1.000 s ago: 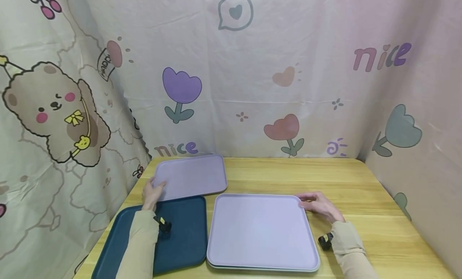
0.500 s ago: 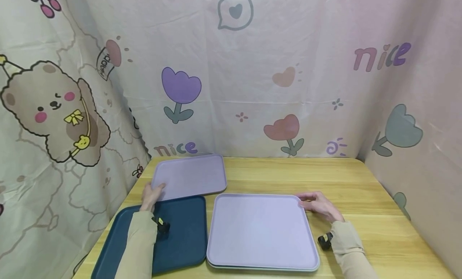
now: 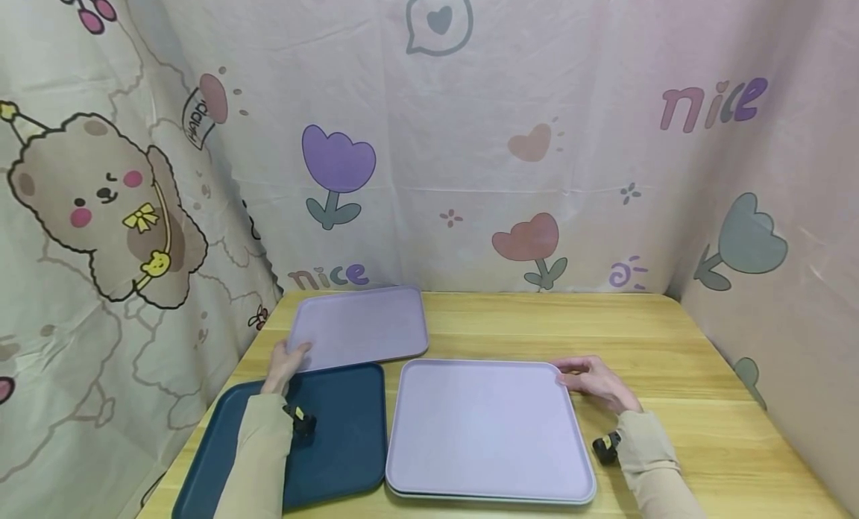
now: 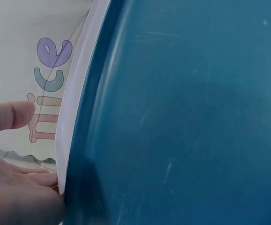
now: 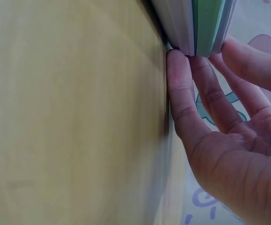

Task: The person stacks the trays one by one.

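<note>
At the back left lies a lavender tray (image 3: 356, 326). My left hand (image 3: 283, 366) is at its near left corner, thumb over the rim. In the left wrist view, the fingers (image 4: 39, 178) touch the pale tray edge, and the thumb is raised away from it. A dark blue tray (image 3: 342, 444) lies under my left forearm. In front of me is a stack of trays (image 3: 490, 429), lavender on top. My right hand (image 3: 597, 383) touches its far right corner. In the right wrist view, extended fingertips and thumb rest against the layered edges (image 5: 205, 28) of lavender and green trays.
All the trays lie on a wooden table (image 3: 705, 400). A printed curtain (image 3: 429, 131) hangs behind the table and along both sides. The blue tray and the stack sit almost edge to edge. A black wrist camera (image 3: 606, 448) is on each wrist.
The back lavender tray has shifted slightly to the right. My left hand has slid a little toward me along its edge. The right hand and the stack have stayed in place.
</note>
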The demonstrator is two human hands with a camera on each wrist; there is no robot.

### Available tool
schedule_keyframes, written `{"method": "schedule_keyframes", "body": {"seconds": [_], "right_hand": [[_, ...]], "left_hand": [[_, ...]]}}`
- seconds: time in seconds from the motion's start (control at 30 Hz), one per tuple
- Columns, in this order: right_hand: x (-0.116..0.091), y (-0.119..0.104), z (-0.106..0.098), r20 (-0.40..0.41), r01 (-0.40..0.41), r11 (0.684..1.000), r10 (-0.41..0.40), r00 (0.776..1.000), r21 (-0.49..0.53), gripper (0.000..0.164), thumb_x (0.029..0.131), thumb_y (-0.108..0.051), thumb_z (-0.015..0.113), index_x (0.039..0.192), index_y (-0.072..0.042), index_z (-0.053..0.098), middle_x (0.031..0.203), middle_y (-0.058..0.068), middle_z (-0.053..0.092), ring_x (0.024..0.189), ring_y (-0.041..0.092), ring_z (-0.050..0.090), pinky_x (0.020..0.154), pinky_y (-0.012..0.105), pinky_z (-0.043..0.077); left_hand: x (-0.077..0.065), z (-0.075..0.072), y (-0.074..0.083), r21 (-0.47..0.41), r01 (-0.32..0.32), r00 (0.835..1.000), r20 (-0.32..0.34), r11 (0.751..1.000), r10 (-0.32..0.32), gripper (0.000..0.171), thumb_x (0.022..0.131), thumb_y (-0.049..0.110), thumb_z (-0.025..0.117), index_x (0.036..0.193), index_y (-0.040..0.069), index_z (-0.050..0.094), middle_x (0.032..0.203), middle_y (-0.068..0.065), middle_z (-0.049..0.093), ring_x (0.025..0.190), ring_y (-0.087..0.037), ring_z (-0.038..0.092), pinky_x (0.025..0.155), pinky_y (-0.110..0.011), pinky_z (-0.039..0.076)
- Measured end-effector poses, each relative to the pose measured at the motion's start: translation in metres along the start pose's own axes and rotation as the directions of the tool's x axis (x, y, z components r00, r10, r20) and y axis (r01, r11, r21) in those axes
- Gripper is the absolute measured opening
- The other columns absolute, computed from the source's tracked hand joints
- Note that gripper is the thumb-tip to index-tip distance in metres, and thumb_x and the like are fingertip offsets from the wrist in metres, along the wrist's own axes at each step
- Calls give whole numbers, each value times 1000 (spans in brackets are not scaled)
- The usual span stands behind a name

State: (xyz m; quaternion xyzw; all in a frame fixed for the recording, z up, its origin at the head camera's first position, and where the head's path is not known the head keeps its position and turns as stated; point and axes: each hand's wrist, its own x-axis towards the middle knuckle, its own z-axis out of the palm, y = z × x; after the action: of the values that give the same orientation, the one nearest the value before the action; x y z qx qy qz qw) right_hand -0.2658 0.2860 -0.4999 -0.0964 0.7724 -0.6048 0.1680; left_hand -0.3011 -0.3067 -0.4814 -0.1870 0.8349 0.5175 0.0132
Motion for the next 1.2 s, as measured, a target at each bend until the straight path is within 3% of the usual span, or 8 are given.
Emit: {"method": "schedule_keyframes", "body": {"seconds": [0.47, 0.87, 1.2], "right_hand": [[0, -1, 1, -33, -17, 997, 15, 999, -70, 51, 93, -8, 67, 133, 18, 51, 122, 20, 68, 90, 3, 64, 80, 21, 56], [-1, -2, 0, -33, 2, 998, -4, 999, -63, 50, 93, -8, 67, 133, 19, 52, 122, 19, 69, 91, 1, 64, 80, 19, 56], [-1, -2, 0, -45, -6, 994, 1, 999, -113, 49, 93, -10, 68, 132, 16, 55, 126, 30, 65, 91, 2, 64, 80, 21, 56]], "left_hand": [[0, 13, 5, 64, -114, 991, 85, 991, 108, 67, 102, 22, 49, 153, -12, 22, 158, -36, 25, 145, -51, 30, 123, -61, 25], [-3, 33, 16, 76, -200, 968, 166, 977, 185, 61, 104, 19, 49, 152, -12, 27, 156, -36, 32, 143, -49, 36, 120, -60, 30], [-6, 56, 24, 91, -237, 955, 207, 967, 214, 61, 104, 20, 52, 151, -12, 30, 155, -36, 35, 143, -48, 38, 120, -60, 32]]}}
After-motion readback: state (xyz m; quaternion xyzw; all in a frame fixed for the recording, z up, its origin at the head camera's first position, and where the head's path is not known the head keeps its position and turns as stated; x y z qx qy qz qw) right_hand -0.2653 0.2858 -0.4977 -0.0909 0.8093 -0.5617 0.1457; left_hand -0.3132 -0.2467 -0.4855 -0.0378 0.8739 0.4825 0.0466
